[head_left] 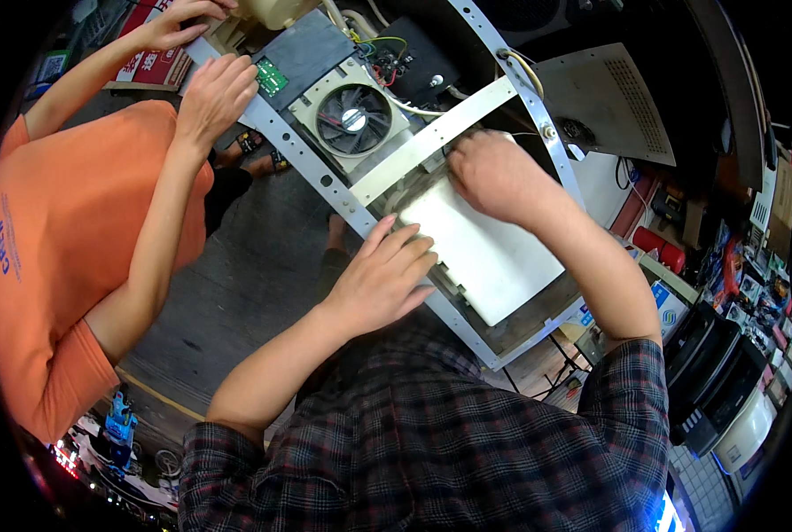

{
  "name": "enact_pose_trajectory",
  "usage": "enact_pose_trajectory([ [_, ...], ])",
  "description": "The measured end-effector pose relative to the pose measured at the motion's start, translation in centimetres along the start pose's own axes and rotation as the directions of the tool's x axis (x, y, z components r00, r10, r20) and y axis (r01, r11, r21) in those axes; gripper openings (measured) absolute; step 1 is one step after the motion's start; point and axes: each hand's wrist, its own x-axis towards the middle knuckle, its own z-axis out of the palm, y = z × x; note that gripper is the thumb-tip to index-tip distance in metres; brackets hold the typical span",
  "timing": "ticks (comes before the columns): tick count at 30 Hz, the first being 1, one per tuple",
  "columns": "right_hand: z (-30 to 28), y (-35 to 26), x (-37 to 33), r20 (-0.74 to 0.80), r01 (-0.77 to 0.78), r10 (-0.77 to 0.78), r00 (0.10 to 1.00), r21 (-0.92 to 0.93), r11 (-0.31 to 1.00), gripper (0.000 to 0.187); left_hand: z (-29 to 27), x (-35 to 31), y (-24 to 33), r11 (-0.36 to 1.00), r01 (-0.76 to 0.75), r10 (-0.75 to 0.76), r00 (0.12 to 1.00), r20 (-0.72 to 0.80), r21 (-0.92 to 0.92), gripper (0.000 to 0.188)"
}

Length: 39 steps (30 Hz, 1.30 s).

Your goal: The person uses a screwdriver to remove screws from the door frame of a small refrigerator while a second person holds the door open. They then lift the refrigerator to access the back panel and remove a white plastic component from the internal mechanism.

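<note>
A white plastic box (507,257) lies inside a metal frame with punched side rails (285,137). At its far edge, beside a pale crossbar (440,140), my right hand (498,176) is closed with the fingers curled down. Whatever the fingertips pinch is hidden behind the hand. My left hand (380,279) is open, fingers spread, and rests by the near-left rail and the box's left edge. Beyond the crossbar sits a black fan (354,120) in a pale square housing. Past it are a grey box (312,53) and loose wires (391,66).
To the left stands a person in an orange shirt (103,257), one hand (217,96) on the rail near a green circuit board (271,78). A vented pale panel (604,102) leans at the far right. A red cylinder (659,249) and a cluttered shelf (750,284) are on the right.
</note>
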Motion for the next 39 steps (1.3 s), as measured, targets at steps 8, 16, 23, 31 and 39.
enact_pose_trajectory([
  [8, -0.5, -3.6, -0.3, -0.101, 0.103, -0.121, 0.987, -0.172, 0.980, 0.019, 1.0, -0.3, -0.6, 0.997, -0.030, 0.025, 0.997, -0.079, -0.066, 0.049],
  [16, 0.9, -3.1, 0.5, -0.023, 0.126, -0.128, 0.991, -0.084, 0.988, 0.036, 1.6, -0.6, -1.0, 0.997, -0.064, 0.058, 0.990, -0.130, -0.045, 0.047],
  [23, 0.1, -5.5, 1.5, 0.071, 0.189, -0.187, 0.980, -0.016, 0.982, 0.044, 2.0, -0.8, -1.2, 0.997, -0.069, 0.062, 0.988, -0.141, -0.047, 0.043],
  [31, 1.0, -4.0, 5.1, 0.400, 0.140, -0.143, 0.905, 0.037, 0.989, 0.045, 2.1, -0.7, -1.3, 0.996, -0.091, 0.084, 0.978, -0.189, -0.027, 0.042],
  [39, 0.8, -3.4, 4.9, 0.339, 0.008, -0.045, 0.940, 0.110, 0.994, 0.052, 2.2, -1.0, -1.4, 0.995, -0.099, 0.093, 0.978, -0.186, -0.024, 0.042],
])
